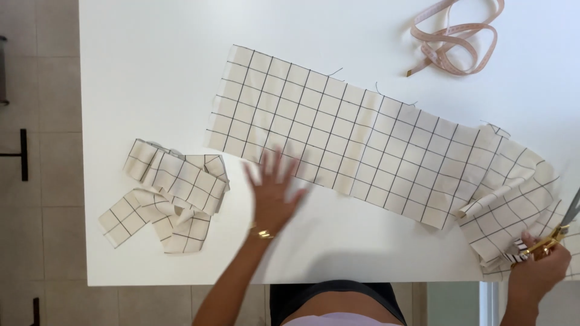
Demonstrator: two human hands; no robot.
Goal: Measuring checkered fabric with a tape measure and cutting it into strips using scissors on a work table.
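We look down on a white rectangular worktop [151, 72] where a long strip of cream cotton fabric printed with a thin black grid [356, 142] lies flat, running slantwise from the upper middle down toward the right edge. Our left hand [273, 192] is spread open, its fingers [270, 164] fanned wide and holding nothing; it is blurred, with the fingertips reaching onto the near edge of the long strip and the palm over bare worktop just below it. A gold bracelet [262, 233] sits at that wrist.

Our right hand [538, 268] is at the lower right corner, closed around the gold handles of a pair of scissors [559, 232], whose grey blades point up and to the right. Beneath and beside this hand the right end of the same cloth lies rumpled and folded over itself [513, 193].

To the left, well apart from the long strip, a loose heap of narrow offcuts of the same checked cloth [166, 196] lies near the worktop's left edge. A pink measuring tape [456, 39] lies coiled in loose loops at the upper right. Pale floor tiles [39, 181] show past the left edge.
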